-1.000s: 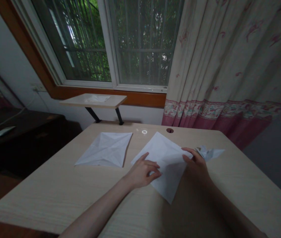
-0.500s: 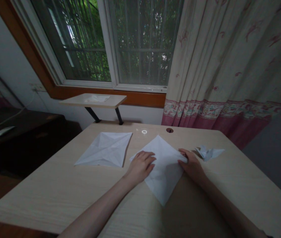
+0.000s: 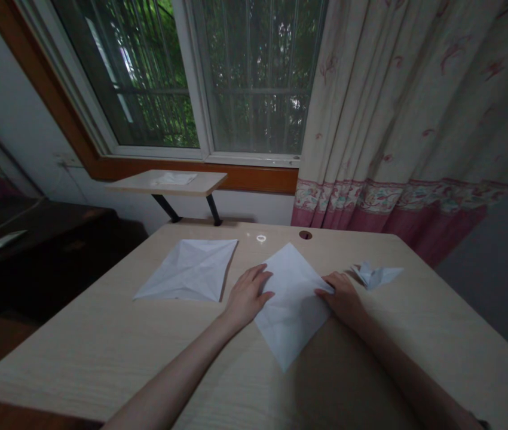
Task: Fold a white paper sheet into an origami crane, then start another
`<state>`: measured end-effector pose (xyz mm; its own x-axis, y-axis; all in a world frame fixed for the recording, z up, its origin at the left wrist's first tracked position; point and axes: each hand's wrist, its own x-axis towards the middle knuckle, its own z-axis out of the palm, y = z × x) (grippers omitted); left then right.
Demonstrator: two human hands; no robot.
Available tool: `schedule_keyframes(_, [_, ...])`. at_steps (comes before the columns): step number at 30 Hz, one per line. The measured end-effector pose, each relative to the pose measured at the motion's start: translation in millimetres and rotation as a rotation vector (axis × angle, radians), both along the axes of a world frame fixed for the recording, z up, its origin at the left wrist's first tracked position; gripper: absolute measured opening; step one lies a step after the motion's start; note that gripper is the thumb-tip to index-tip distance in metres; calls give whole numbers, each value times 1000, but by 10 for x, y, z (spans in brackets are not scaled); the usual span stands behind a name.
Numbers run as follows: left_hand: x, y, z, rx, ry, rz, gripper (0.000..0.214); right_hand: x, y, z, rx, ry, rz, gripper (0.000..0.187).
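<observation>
1. I see the sheet of paper (image 3: 292, 307) in the middle of the table (image 3: 101, 346), one point facing near and one far.
2. My left hand (image 3: 247, 295) covers its left corner, thumb a little apart from the bent fingers; I can't tell whether they grip or only rest there.
3. My right hand (image 3: 346, 298) holds the right corner, thumb and fingers narrow around it.
4. To the left lies a creased sheet (image 3: 191, 270), well apart from the first.
5. Just right of the right hand sits a small folded paper (image 3: 376, 276).
</observation>
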<state>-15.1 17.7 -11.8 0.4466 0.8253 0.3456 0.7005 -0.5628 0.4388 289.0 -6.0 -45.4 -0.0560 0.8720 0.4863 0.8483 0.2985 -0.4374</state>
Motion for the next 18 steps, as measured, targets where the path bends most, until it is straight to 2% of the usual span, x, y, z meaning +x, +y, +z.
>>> schedule_keyframes(10, [-21,47,-59,20,-90,44,83,-12,-30,38,87,-5,28,15])
schedule_keyframes(18, [-5,28,-13,-22,-143,92,85,-12,-40,40,101,-11,-2,12])
